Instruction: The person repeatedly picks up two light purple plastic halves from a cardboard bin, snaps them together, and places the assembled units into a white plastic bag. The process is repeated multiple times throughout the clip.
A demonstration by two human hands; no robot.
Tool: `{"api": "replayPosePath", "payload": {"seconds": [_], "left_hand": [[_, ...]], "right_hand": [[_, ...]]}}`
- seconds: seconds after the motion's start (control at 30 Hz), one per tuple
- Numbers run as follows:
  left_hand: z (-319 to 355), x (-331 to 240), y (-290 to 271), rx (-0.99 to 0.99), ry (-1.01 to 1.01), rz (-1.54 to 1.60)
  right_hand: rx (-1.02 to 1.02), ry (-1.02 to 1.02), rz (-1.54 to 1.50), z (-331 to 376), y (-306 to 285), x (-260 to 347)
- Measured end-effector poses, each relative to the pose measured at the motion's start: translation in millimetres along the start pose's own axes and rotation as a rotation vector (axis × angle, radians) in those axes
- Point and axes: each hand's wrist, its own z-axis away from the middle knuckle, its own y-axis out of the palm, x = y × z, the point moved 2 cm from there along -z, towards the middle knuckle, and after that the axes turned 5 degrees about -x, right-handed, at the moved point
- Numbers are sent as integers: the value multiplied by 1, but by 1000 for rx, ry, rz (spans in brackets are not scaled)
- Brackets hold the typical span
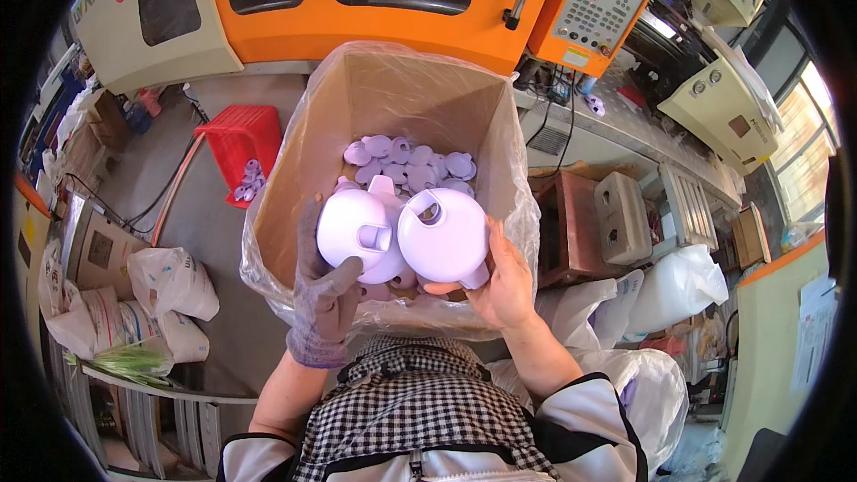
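Note:
My left hand [324,303], in a grey knit glove, is closed around a pale purple round plastic part [339,230] with a squarish opening. My bare right hand [503,284] grips a second purple plastic part [446,245] by its right side and lower edge. This one is a smooth disc-like shell with a hole near its top left. The two parts sit side by side, and more purple plastic shows between them. Both are held over a large cardboard box [428,82] lined with clear plastic film. Several similar purple parts [420,177] lie in a heap inside it.
Beyond the box stands an orange and cream machine [393,31] with a control panel [596,13]. A red crate [234,138] with small purple pieces is on the floor at left. White sacks [174,284] stand nearer left; a brown stool [571,230] and plastic bags [674,290] are at right.

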Motion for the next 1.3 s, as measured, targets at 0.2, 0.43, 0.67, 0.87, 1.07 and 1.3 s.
{"api": "replayPosePath", "payload": {"seconds": [0.2,0.43,0.67,0.87,1.07,1.3], "left_hand": [[-4,1,-1,31,-37,53],[-13,13,2,159,-108,73],[2,33,37,246,-361,161],[40,59,88,434,-387,111],[111,112,158,532,-457,106],[227,209,243,650,-592,56]], "right_hand": [[-12,-21,-106,0,7,-2],[-49,-128,-178,19,-9,-1],[-239,-359,-237,84,-35,6],[-333,-660,-269,185,-82,29],[-506,-933,-211,310,-151,52],[-920,-1036,-170,476,-238,71]]}}
